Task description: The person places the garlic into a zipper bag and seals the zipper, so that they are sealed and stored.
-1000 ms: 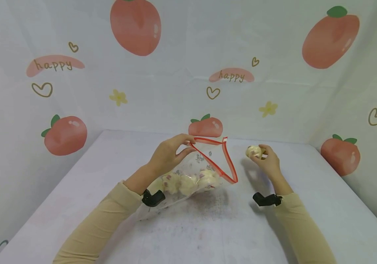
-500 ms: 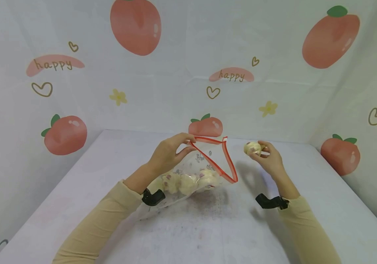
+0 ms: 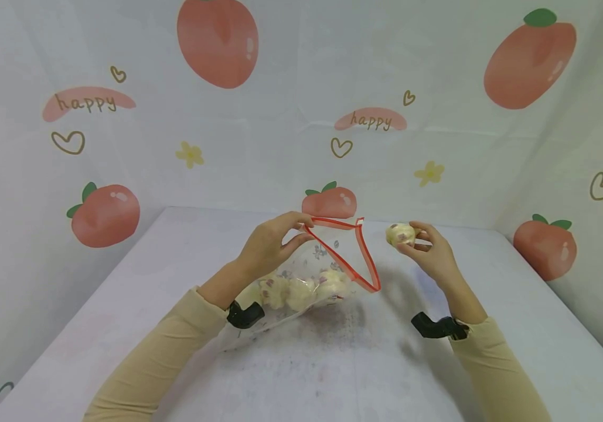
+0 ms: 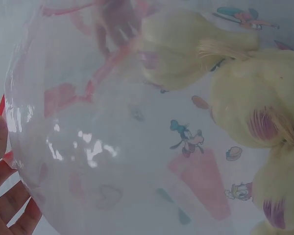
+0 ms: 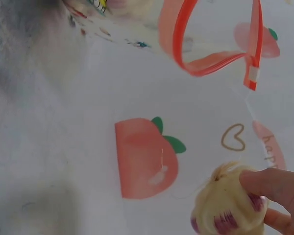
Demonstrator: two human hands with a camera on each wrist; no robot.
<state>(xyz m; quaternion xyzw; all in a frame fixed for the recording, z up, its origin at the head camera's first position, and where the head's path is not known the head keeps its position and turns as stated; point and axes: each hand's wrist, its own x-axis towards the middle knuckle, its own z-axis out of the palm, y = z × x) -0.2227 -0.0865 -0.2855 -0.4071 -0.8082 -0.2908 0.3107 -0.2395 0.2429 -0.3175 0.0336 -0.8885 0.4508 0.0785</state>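
Observation:
My left hand (image 3: 266, 246) pinches the red-edged rim of a clear plastic zip bag (image 3: 340, 243), whose mouth gapes toward the right. Several garlic bulbs (image 3: 301, 293), pale with purple streaks, lie inside the bag; the left wrist view shows these bulbs (image 4: 259, 98) close through the printed plastic. My right hand (image 3: 434, 255) grips one more garlic bulb (image 3: 400, 234) between thumb and fingers, to the right of the bag's mouth and raised over the table. In the right wrist view this bulb (image 5: 228, 205) sits at the fingertips, with the red zip edge (image 5: 201, 68) beyond it.
A white table (image 3: 301, 381) carries the bag, with dark specks on its surface around it. Behind stands a white cloth backdrop (image 3: 280, 117) printed with red fruit, hearts and "happy". Black wrist mounts (image 3: 438, 326) stick out from both sleeves.
My right hand has moved slightly left and up with the garlic bulb, bringing it closer to the bag's mouth. The left hand and the bag have stayed in place.

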